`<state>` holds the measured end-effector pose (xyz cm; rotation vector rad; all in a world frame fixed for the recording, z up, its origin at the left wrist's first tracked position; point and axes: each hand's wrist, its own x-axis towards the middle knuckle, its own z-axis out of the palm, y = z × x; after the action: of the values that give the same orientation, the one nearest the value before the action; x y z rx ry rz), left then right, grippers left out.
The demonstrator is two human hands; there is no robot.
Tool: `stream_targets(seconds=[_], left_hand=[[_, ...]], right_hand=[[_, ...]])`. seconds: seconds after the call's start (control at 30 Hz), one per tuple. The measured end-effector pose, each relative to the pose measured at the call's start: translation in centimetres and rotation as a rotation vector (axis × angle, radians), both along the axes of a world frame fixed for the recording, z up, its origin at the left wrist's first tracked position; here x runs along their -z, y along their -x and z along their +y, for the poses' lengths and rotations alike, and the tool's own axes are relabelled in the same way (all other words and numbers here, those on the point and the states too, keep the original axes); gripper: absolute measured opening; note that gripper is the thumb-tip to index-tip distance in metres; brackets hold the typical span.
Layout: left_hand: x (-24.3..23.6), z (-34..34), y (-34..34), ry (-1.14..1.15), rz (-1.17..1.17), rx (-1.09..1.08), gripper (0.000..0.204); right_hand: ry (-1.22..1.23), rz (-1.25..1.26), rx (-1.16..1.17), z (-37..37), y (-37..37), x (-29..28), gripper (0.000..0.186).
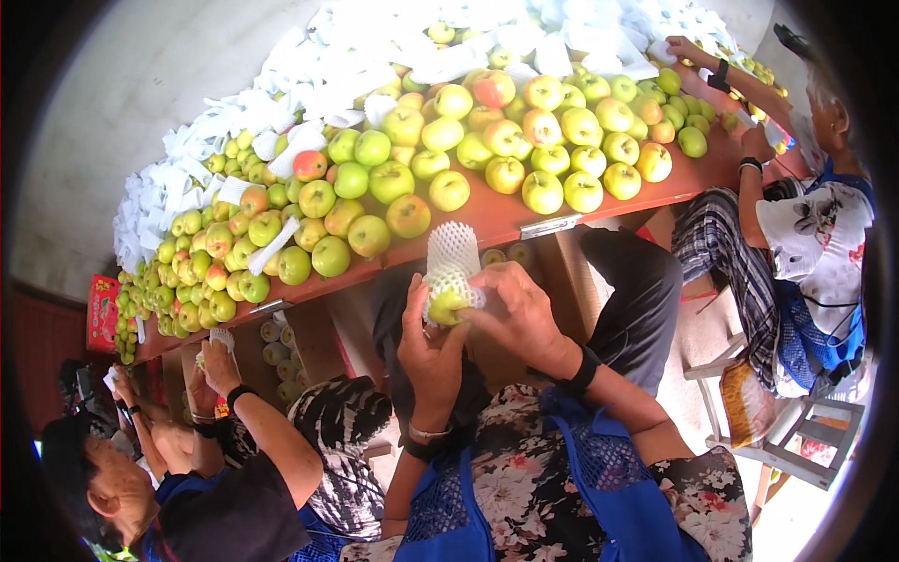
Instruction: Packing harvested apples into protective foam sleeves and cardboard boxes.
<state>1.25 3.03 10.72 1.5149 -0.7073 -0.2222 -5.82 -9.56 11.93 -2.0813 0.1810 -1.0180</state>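
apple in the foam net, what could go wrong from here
The yellow-green apple shows bare at the lower end of the white foam net, held between the left hand and right hand, so it might slip out. Loose apples lie close to the front edge of the red table; a bump could roll one off.

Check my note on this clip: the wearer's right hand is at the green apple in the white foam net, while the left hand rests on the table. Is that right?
Not quite: the left hand is not on the table. The head view shows it at the green apple in the white foam net, opposite the right hand.
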Motion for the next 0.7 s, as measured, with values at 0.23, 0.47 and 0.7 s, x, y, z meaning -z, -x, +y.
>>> stream_targets(seconds=[0.23, 0.47, 0.7], left_hand=[[-0.6, 0.5, -0.9, -0.085, -0.072, 0.037, 0.063], [-1.3, 0.0, -0.8, -0.291, -0.081, 0.053, 0.060], [-1.3, -0.6, -0.2, -0.402, -0.239, -0.029, 0.056]], right_hand=[[0.000, 0.188, -0.183, -1.8, 0.7, -1.7, 0.070], [0.038, 0.279, -0.210, -0.8, -0.2, 0.5, 0.072], [0.180, 0.211, -0.044, 0.1, -0.8, 2.5, 0.068]])
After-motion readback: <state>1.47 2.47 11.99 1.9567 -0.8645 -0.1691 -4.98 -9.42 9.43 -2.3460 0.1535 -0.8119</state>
